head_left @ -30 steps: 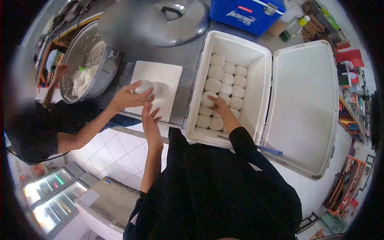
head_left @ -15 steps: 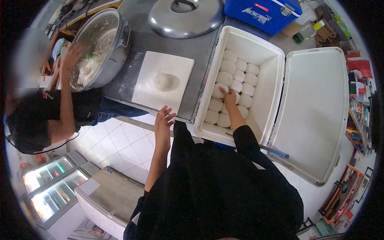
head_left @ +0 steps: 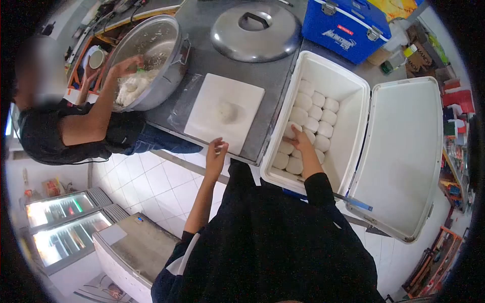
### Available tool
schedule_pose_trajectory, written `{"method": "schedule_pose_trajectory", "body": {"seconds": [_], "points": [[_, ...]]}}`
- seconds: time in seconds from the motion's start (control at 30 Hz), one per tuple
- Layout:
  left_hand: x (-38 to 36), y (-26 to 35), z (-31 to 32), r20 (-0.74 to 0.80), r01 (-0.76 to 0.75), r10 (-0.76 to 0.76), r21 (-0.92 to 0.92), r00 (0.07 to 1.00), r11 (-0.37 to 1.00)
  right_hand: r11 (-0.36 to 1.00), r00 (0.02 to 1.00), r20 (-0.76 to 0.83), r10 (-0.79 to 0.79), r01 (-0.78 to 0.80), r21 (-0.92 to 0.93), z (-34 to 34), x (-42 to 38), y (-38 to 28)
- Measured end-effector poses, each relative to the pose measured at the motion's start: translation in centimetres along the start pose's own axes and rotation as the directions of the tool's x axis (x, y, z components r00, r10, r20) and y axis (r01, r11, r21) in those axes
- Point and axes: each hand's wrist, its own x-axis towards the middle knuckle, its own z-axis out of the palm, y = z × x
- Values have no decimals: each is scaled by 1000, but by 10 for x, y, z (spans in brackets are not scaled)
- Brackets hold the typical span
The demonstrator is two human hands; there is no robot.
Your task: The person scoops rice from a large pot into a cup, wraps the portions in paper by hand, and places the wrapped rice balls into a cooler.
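Note:
Inside the white cooler box [head_left: 348, 81], rows of pale round dough balls [head_left: 303, 102] sit packed together. My right hand [head_left: 302, 140] reaches in, its fingers curled around one dough ball [head_left: 293, 130] on the left side of the batch. Part of that ball is hidden by the fingers. My left hand [head_left: 217, 155] hovers by the near edge of a white board [head_left: 207, 108], holding nothing, its fingers apart and loosely bent. A single floured dough ball [head_left: 228, 112] rests on the board.
Left, a co-worker [head_left: 91, 126] has one hand in a large metal pot [head_left: 177, 76] with dough and holds a round container [head_left: 97, 59]. A metal lid [head_left: 256, 33] and blue cooler [head_left: 343, 33] stand behind. The white cooler's lid [head_left: 394, 156] hangs open rightward.
The view has shifted, so the table sits further right and lower. My left fingers have bent more. The co-worker's arm has moved further over the pot, and a round container now shows.

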Motion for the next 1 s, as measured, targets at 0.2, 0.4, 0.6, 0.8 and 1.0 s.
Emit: {"method": "schedule_pose_trajectory", "body": {"seconds": [0.2,0.4,0.6,0.8,1.0], "points": [[52,-22,-59,371,-584,487,696,791,418,429,934,-139,-328,16,-903,3,-34,-34],[103,-59,-102,635,-783,458,500,622,371,-78,417,208,-885,308,-948,89,-128,-97],[124,-54,-113,712,-900,552,316,434,300,-273,333,694,-638,746,-608,215,-184,-19],[152,-76,-115,732,-977,648,185,212,110,-569,540,797,-270,579,-584,226,-156,97],[166,-69,-118,698,-997,714,78,58,4,-693,558,787,-263,458,-557,227,-144,112]]}}
